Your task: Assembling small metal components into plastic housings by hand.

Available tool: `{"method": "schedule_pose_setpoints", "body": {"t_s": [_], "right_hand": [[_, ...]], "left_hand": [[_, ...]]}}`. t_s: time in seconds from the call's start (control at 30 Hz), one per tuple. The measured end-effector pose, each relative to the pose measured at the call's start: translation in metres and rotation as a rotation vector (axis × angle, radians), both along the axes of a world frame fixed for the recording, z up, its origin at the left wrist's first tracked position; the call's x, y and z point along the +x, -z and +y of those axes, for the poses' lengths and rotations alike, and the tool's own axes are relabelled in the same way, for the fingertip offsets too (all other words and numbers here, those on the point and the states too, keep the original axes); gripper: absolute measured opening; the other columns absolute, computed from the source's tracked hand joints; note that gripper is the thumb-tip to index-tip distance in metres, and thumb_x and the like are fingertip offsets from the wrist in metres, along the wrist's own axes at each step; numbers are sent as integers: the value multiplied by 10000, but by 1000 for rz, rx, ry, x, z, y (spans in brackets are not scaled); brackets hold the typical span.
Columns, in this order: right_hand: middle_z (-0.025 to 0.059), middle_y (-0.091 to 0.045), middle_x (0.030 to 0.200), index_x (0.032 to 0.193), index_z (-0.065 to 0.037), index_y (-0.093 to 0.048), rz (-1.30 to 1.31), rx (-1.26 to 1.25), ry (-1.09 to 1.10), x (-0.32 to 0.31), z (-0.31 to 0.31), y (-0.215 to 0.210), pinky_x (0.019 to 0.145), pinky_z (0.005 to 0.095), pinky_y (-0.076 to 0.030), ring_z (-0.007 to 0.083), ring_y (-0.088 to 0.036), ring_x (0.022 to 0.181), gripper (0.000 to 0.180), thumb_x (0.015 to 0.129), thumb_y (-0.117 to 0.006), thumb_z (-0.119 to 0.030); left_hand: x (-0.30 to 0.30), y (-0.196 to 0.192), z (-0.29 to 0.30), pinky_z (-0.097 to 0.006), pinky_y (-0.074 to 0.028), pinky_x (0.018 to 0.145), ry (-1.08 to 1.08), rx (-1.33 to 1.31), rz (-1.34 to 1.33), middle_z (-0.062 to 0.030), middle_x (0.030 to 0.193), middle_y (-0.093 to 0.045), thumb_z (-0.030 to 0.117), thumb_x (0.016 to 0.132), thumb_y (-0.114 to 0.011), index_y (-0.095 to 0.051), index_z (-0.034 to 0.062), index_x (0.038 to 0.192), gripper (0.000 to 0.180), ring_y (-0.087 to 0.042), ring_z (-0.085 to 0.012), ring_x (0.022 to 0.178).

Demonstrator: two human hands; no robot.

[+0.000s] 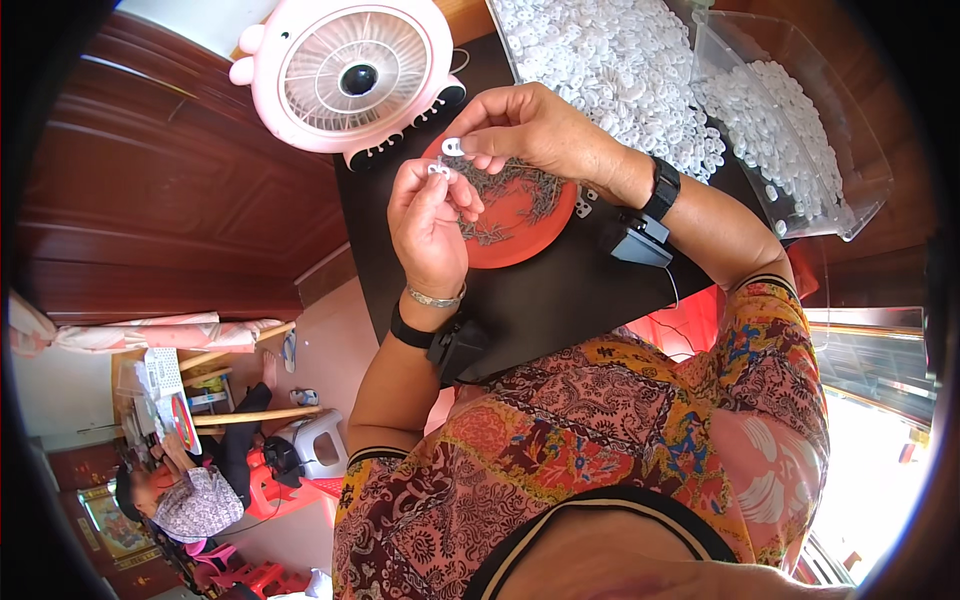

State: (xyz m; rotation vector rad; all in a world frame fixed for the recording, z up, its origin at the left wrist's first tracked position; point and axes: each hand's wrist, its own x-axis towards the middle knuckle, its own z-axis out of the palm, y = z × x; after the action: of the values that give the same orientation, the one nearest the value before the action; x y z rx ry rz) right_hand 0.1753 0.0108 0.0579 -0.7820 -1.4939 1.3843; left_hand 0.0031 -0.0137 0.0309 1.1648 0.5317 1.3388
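Note:
My left hand (428,222) is raised over the near-left side of a round orange-red plate (525,245), its fingers pinching a small white plastic piece (438,171). Just beyond it, my right hand (535,130) reaches in from the right and grips another small white plastic piece with holes (452,147) between thumb and fingers. The two pieces are close together; whether they touch I cannot tell. Many thin grey metal pins or screws (541,195) lie scattered on the plate, partly hidden by my hands.
A big heap of white plastic pieces (610,70) covers the back of the black table (540,310). A clear plastic bin (850,190) of similar pieces stands at right. A pink fan (360,80) stands back left. Another person (205,505) sits far left near stools.

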Motion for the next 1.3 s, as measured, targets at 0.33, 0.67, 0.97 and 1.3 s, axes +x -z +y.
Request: {"method": "schedule_pose_setpoints", "body": {"t_s": [0.33, 0.67, 0.97, 1.3], "right_hand": [[1, -650, 826, 1016, -9, -658, -4, 48, 56, -3, -2, 1, 660, 186, -482, 38, -576, 721, 164, 884, -637, -105], [36, -646, 804, 1010, 26, -649, 3, 89, 79, -4, -4, 4, 617, 213, -486, 66, -577, 686, 190, 862, -642, -92], [-3, -651, 843, 1011, -9, -660, -45, 102, 68, -3, -7, 3, 661, 192, -474, 40, -570, 736, 157, 875, -639, -87], [49, -688, 814, 952, 1, -667, -108, 268, 142, -8, -10, 7, 692, 239, -503, 81, -618, 741, 141, 844, -658, -88]], "left_hand": [[2, 5, -2, -234, -386, 521, -69, -87, 120, -38, 666, -504, 150, 917, -484, -502, 38, 835, 140, -496, -128, 561], [4, 5, -4, -214, -391, 510, -92, -95, 127, -23, 670, -520, 146, 907, -501, -506, 52, 833, 120, -501, -107, 548], [4, 6, -5, -207, -391, 505, -101, -93, 146, -21, 665, -522, 146, 900, -519, -513, 50, 821, 124, -501, -102, 541], [5, 3, -6, -202, -391, 502, -112, -91, 145, -22, 658, -520, 147, 904, -519, -516, 41, 820, 136, -500, -98, 539]]}}
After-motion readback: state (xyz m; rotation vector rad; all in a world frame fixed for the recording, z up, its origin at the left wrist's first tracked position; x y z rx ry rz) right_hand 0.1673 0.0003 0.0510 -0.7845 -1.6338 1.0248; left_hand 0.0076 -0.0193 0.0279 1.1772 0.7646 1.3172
